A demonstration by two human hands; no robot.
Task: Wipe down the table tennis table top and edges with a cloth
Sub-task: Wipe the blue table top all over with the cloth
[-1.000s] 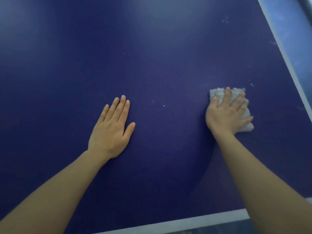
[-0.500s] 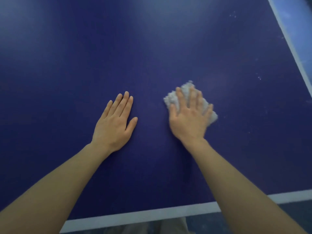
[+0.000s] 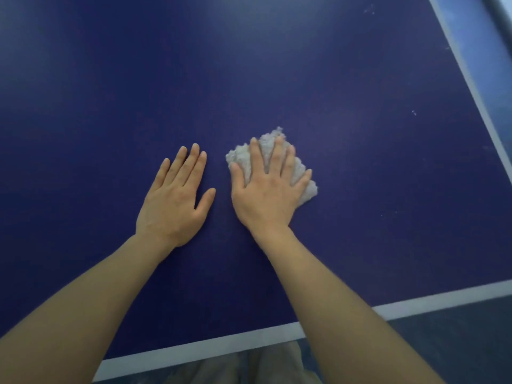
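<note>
White near edge line (image 3: 221, 342) of the table (image 3: 110, 92) lies closest. Beyond it, left hand (image 3: 177, 200) lies flat with straight fingers, just beside the cloth (image 3: 304, 187). Right hand (image 3: 270, 192), fingers spread, presses on the cloth. Soft, light, bunches easily; palm-down pressure suits it. Specks (image 3: 414, 112) beyond the cloth.

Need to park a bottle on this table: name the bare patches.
Bare blue table top beyond the left hand, and between the cloth and the right white edge line, where white specks lie. The hands crowd the middle.
</note>
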